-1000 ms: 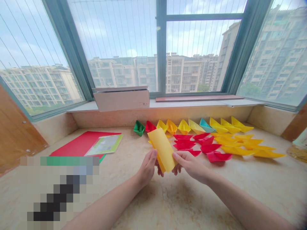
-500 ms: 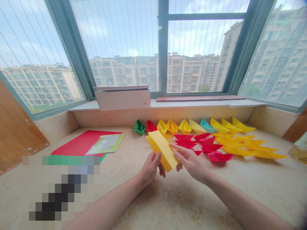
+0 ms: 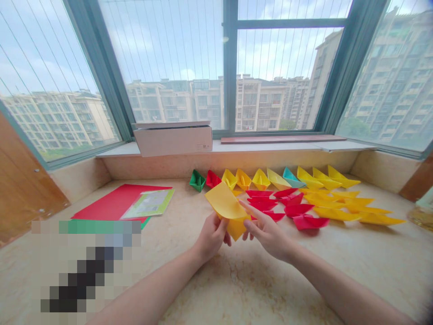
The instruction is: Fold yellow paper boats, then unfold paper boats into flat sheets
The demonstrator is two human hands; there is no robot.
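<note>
A sheet of yellow paper (image 3: 225,201) is held up above the countertop, its upper part curving over and its lower end folded to a point. My left hand (image 3: 214,232) pinches it at the lower left edge, thumb on the near side. At the right edge, my right hand (image 3: 262,225) grips it between thumb and fingers, with the index finger stretched along the side. Behind the hands are folded red paper boats (image 3: 299,210) and yellow paper boats (image 3: 338,213); the held paper hides part of the nearer ones.
Along the back wall runs a row of boats, among them a green boat (image 3: 197,180) and a blue boat (image 3: 292,177). Red paper (image 3: 108,198) lies at left under a clear packet (image 3: 150,203). A white box (image 3: 174,140) sits on the sill. Lower left is pixelated.
The yellow paper's lengthwise fold has opened, and its upper layer now bends over in a curve. Both hands stay nearly in place, the right one shifting slightly.
</note>
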